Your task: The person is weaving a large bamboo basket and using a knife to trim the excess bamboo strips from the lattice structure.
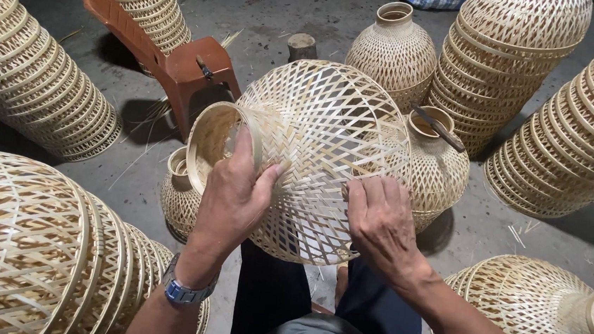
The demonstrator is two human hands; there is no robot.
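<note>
We hold the woven bamboo shade [313, 147] on its side over our lap, left hand [234, 197] clamped on its neck ring [207, 139], right hand [380, 226] spread flat on the weave, best kept firm so strips stay tight.

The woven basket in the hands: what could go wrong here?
1. The basket is open, thin strip weave; the left hand grips near the neck and the right hand presses the side, so hard pressure might bend or split strips.
2. Strip ends could prick bare fingers.
3. A knife lies across a vase just behind; a bump might knock it off.
</note>
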